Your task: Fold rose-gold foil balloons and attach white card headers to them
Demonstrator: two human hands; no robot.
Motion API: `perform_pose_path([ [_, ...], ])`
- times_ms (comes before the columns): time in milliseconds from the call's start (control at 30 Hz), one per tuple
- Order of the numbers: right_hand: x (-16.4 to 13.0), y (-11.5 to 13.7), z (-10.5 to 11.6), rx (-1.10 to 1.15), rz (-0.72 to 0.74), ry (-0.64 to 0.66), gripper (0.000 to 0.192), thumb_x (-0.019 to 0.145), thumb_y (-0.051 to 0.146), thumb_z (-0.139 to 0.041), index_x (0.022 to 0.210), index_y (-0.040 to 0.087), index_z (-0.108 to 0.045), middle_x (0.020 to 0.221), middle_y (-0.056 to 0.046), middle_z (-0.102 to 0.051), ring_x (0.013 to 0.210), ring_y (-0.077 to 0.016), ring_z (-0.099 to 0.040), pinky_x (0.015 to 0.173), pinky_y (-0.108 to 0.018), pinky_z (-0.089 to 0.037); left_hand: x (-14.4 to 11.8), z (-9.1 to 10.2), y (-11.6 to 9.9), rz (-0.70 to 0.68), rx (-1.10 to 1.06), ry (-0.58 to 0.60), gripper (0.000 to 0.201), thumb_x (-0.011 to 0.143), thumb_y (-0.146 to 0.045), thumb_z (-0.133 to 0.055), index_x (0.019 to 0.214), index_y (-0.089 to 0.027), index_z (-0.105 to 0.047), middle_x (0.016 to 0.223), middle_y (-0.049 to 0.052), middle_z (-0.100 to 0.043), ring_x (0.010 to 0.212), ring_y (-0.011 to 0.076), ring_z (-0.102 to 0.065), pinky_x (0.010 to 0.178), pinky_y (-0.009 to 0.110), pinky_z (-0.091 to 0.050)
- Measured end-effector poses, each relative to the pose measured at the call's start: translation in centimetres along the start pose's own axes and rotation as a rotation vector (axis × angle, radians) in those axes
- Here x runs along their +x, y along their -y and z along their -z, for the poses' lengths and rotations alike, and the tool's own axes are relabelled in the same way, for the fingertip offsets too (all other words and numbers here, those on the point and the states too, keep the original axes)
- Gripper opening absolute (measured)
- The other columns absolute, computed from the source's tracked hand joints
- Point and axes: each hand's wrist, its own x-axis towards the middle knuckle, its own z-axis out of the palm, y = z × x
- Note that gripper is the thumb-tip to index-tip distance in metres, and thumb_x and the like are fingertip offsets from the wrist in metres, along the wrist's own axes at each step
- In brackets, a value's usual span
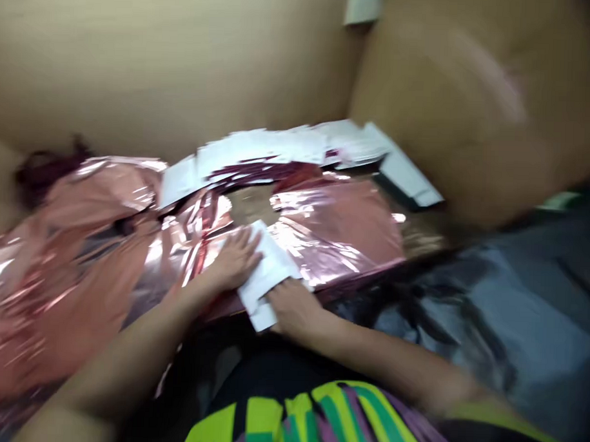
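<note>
A white paper piece, perhaps a flat packet or folded sheet, lies before me at the near edge of the work surface. My left hand rests on its left side, fingers stretched out and spread. At its near right edge is my right hand, with its fingers hidden beneath or inside the paper. Shiny pink film, seemingly plastic bags, lies just beyond and to the right of the paper. The picture is blurred, so print or seams do not show.
A long overlapping row of white paper pieces stretches across the back, dark red edges showing below. Another white piece lies at its right end. Crumpled pink film covers the left. Tan walls rise behind; dark plastic lies right.
</note>
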Motion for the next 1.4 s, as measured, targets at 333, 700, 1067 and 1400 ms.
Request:
perform_pose_path([
  [333, -0.7, -2.8, 2.9, -0.190, 0.311, -0.124, 0.023, 0.093, 0.016, -0.055, 0.113, 0.018, -0.067, 0.112, -0.009, -0.072, 0.087, -0.0209, -0.065, 0.077, -0.038, -0.056, -1.9, 0.1, 0.9, 0.034, -0.091, 0.071, 0.078, 0.094, -0.064, -0.038, 0.156, -0.020, -0.020, 0.163, 0.013, -0.013, 0.151, 0.0324, -0.006, 0.121, 0.054, -0.008],
  [700, 0.1, -3.8, 3.5, -0.282, 0.179, -0.209, 0.025, 0.093, 0.015, -0.055, 0.117, 0.018, -0.063, 0.098, -0.008, -0.071, 0.089, -0.0217, -0.065, 0.080, -0.038, -0.055, -2.3, -0.6, -0.6, -0.143, -0.110, 0.070, 0.056, 0.102, -0.037, -0.029, 0.153, -0.015, -0.026, 0.162, 0.011, -0.019, 0.151, 0.0251, -0.012, 0.123, 0.050, -0.007],
  [1067, 0.2, -2.2, 2.6, -0.422, 0.120, -0.096, 0.036, 0.096, 0.015, -0.045, 0.131, 0.012, -0.053, 0.093, -0.012, -0.066, 0.088, -0.0259, -0.061, 0.080, -0.042, -0.052, -2.3, -0.7, -1.2, -0.081, -0.115, 0.080, 0.061, 0.099, -0.046, -0.034, 0.154, -0.022, -0.025, 0.163, 0.009, -0.019, 0.151, 0.0254, -0.010, 0.122, 0.052, -0.004],
  [1400, 0.8, -2.6, 4.2, -0.288, 0.010, -0.011, 0.046, 0.091, 0.021, -0.053, 0.137, 0.020, -0.048, 0.095, -0.008, -0.066, 0.089, -0.0223, -0.064, 0.082, -0.039, -0.054, -2.4, -0.9, -1.2, -0.088, -0.154, 0.051, 0.059, 0.099, -0.045, -0.034, 0.153, -0.021, -0.029, 0.162, 0.010, -0.023, 0.151, 0.0260, -0.014, 0.121, 0.053, -0.006],
])
